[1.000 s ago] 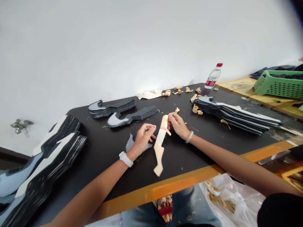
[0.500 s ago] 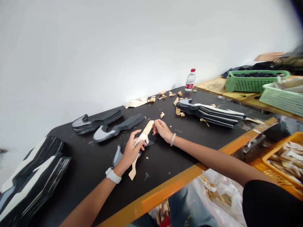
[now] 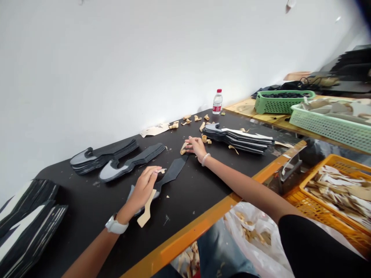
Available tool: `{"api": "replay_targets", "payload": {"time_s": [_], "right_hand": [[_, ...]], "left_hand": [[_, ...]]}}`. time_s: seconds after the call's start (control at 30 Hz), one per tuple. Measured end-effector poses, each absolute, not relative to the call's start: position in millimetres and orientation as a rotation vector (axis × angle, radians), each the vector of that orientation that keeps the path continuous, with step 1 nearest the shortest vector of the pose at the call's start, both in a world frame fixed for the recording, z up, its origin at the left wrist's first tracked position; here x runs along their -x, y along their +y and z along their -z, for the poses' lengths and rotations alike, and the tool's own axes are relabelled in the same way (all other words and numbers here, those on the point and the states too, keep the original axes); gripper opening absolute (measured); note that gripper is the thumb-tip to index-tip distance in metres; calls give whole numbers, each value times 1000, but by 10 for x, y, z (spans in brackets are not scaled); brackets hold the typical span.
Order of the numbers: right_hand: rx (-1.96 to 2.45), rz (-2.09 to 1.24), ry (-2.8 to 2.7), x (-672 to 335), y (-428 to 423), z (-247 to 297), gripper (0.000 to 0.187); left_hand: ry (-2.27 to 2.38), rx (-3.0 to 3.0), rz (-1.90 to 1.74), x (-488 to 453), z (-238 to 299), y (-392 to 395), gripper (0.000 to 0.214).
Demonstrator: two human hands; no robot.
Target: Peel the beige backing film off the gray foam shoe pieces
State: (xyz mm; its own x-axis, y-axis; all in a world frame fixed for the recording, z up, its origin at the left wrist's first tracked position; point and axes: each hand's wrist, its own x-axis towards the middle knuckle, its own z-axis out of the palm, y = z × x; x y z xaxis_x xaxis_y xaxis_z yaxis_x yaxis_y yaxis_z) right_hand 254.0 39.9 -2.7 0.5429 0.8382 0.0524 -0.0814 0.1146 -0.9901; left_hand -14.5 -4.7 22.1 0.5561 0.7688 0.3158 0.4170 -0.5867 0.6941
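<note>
Reaching from the near left, the left hand (image 3: 144,188) arches palm-down, fingers closed on a beige strip (image 3: 148,209) above the dark cut piece (image 3: 174,170) on the tabletop (image 3: 185,200). The right hand (image 3: 196,148) curls loosely at its far-right end; whether it pinches anything, I cannot tell.

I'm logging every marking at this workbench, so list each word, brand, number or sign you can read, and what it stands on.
No text can be read with certainty.
Water bottle: its red-and-white label seems to carry print, too small and blurred to read.
Single dark cut piece: no lettering visible.
Tan strip: no lettering visible.
Light green basket: no lettering visible.
</note>
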Motion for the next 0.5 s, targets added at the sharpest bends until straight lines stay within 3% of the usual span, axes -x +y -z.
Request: {"api": "replay_targets", "payload": {"time_s": [0.2,0.27,0.4,0.5], "right_hand": [[1313,-589,-1049,-2363,241,22,35],[1297,-477,-1223,-2282,175,4,36],[1145,-348,-1374,-2218,106,-183,36],[977,-286,-1261,-2226,-60,-625,32]], "left_hand": [[999,-2173,-827,151,-404,-109,47],[1012,-2110,-885,170,-544,-173,59],[879,-2050,-1206,257,-970,-414,73],[869,-2024,-1515,376,-1289,-600,60]]}}
